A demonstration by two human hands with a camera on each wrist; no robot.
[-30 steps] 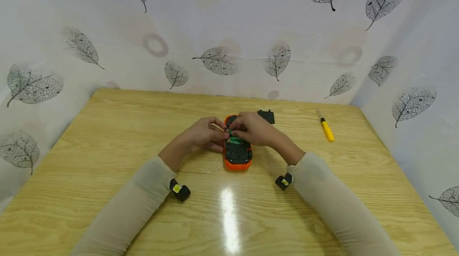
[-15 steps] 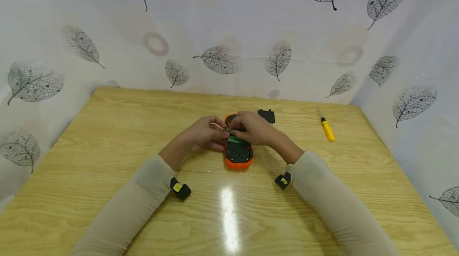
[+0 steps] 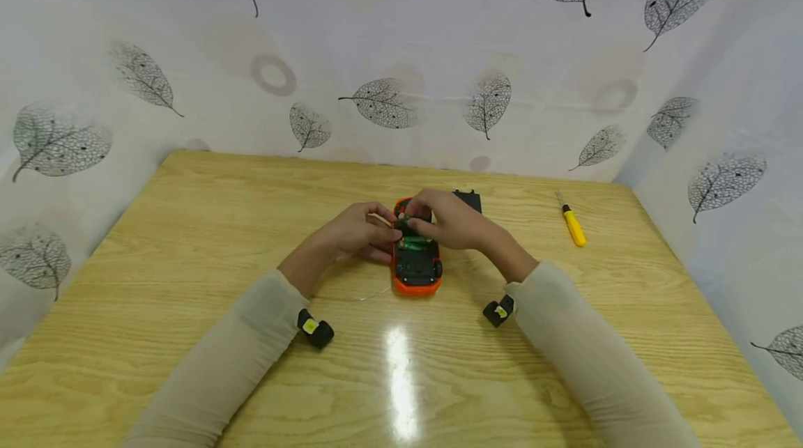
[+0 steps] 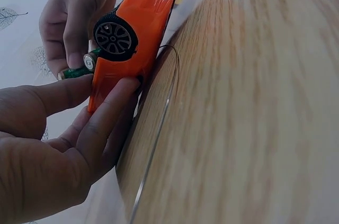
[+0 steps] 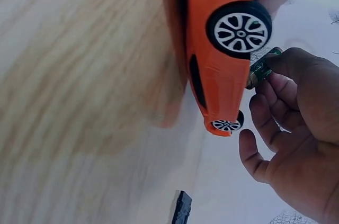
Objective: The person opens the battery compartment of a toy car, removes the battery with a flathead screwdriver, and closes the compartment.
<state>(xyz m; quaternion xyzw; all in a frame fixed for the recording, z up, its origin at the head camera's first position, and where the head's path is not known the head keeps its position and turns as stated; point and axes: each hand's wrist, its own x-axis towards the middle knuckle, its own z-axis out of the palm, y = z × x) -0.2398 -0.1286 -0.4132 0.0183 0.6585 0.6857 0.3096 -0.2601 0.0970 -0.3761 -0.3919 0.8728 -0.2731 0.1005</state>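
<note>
Black cover [image 3: 471, 201] near orange toy car [image 3: 417, 268], yellow screwdriver [image 3: 571, 221] farther right.

The left hand [image 4: 58, 155] grips one end of an orange toy car [image 4: 141, 28], fingers along its side and underneath, the car turned over so that its black-tyred wheel [image 4: 113, 39] faces away from the wood-grain worktop [image 4: 249, 118]. On the car's wheel side, the right hand [image 4: 79, 7] pinches a green battery [image 4: 73, 72], and just beside its fingertips a round battery end [image 4: 89, 63] shows near the tyre. A thin wire [image 4: 168, 99] curves over the worktop from behind the car, and past one worktop edge hangs a pale, leaf-printed backdrop [image 4: 21, 1].
</note>
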